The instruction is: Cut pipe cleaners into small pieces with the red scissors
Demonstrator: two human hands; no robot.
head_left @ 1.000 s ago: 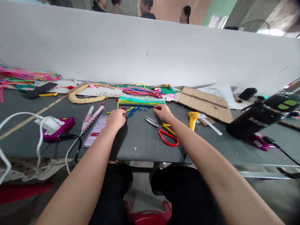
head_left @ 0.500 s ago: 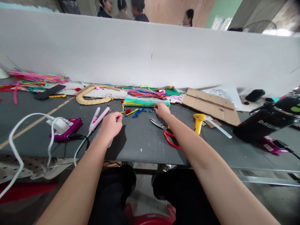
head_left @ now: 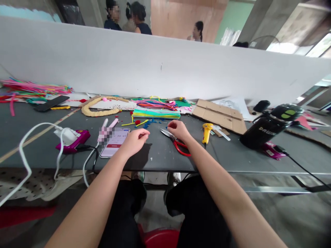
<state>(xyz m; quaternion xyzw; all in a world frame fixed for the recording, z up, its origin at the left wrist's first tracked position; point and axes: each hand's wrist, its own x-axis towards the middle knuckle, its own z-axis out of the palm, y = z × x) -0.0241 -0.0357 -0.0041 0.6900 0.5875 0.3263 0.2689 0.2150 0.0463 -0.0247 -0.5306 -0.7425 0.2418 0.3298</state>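
Observation:
Over the table's front half, my left hand (head_left: 136,140) has its fingers curled together, and whatever may be inside is hidden. A phone (head_left: 113,143) with a lit screen lies beside that wrist. My right hand (head_left: 179,130) is closed in a pinch just above red-handled scissors (head_left: 178,143); I cannot make out anything between its fingertips. Small blue scraps (head_left: 152,124) are scattered between and behind the hands. Beyond them lies a bundle of green and white pipe cleaners (head_left: 156,113), with a red fuzzy piece (head_left: 137,122) at its near left.
A pink hair straightener (head_left: 111,125) and a purple power socket (head_left: 80,140) with white cables lie left. To the right are a yellow glue gun (head_left: 207,132), folded cardboard (head_left: 219,115) and a black bottle (head_left: 266,127). A white partition (head_left: 129,62) stands behind; people are beyond it.
My left hand has moved right, closer to my right hand, uncovering the phone. My right hand has drawn slightly back from the pipe cleaners toward the scissors. The view has shifted a little.

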